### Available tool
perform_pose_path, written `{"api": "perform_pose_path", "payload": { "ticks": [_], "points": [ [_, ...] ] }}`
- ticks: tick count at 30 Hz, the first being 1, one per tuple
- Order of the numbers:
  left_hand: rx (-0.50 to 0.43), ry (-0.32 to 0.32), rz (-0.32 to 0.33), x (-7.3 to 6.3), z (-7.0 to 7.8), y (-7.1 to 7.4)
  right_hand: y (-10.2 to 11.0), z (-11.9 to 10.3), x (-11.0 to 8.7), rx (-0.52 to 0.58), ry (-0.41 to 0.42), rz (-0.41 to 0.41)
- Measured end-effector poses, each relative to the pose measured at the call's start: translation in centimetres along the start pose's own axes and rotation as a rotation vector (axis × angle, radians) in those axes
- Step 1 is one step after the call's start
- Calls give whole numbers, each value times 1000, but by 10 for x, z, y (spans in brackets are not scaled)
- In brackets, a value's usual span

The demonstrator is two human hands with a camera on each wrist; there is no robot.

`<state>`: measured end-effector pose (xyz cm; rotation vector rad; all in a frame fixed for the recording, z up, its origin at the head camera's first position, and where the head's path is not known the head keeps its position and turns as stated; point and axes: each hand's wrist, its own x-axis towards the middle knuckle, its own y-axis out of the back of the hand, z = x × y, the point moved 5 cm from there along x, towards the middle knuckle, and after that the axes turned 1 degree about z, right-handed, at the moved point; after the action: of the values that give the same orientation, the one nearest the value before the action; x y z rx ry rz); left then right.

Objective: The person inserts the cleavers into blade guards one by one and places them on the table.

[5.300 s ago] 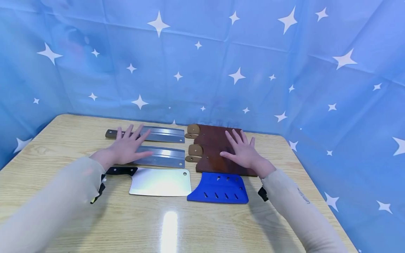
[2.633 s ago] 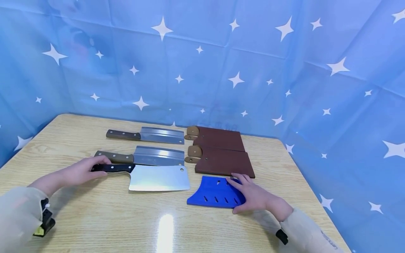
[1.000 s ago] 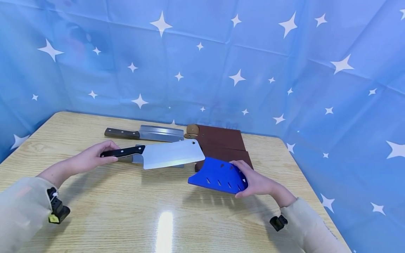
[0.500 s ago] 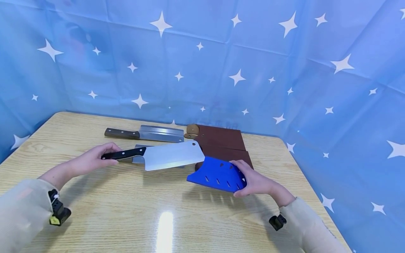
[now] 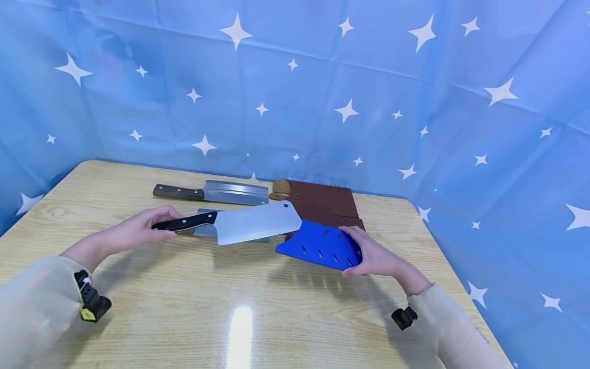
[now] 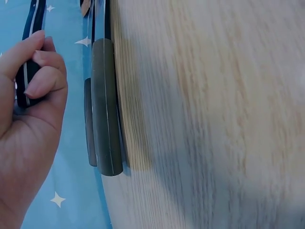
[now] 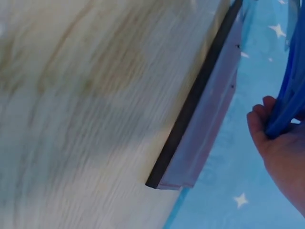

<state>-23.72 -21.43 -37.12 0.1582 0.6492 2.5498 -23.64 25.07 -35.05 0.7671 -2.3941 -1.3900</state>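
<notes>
My left hand (image 5: 133, 233) grips the black handle of a cleaver (image 5: 258, 223) and holds it above the table, blade pointing right. In the left wrist view, thumb and curled fingers close round that black handle (image 6: 32, 71). My right hand (image 5: 380, 257) holds a blue slotted blade sheath (image 5: 318, 246) by its right end, also off the table. The blade's far corner meets the sheath's upper left edge in the head view; whether it is inside I cannot tell. In the right wrist view, the blue sheath (image 7: 291, 78) lies between thumb and fingers.
Behind lies a brown-handled cleaver (image 5: 235, 192); a second one (image 5: 205, 229) is mostly hidden under the raised blade. Two brown sheaths with tan straps lie at right, the back one (image 5: 322, 200) and the front one (image 5: 357, 222) partly covered. A starry blue curtain (image 5: 295, 128) hangs behind the table.
Both hands, first spread above the table, have taken hold of the black-handled cleaver and the blue sheath and lifted them. Over the last half second both have shifted slightly up in view.
</notes>
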Motion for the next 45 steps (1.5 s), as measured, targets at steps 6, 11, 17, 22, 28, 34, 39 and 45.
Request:
{"api": "perform_pose_path", "payload": {
  "ticks": [6,11,17,22,28,34,39,45],
  "points": [
    [-21,31,-42,1,-2,-5,-1,3,-1,20,-11,-37],
    [41,33,-55,3,-3,-9,-2,6,-1,24,-29,-55],
    [112,42,-17,-1,-3,-2,-5,5,2,21,-14,-69],
    [120,7,-60,-3,-3,-4,-5,3,4,-7,2,-60],
    [76,48,-137,-6,-6,-5,-2,3,5,-2,42,-85],
    [35,80,-214,-10,-11,-6,1,0,3,49,36,-164],
    [-30,115,-265,-8,-13,-7,0,-1,0,64,46,-201],
    [-4,104,-290,-5,-8,-8,-8,-13,-3,103,134,-277]
  ]
}}
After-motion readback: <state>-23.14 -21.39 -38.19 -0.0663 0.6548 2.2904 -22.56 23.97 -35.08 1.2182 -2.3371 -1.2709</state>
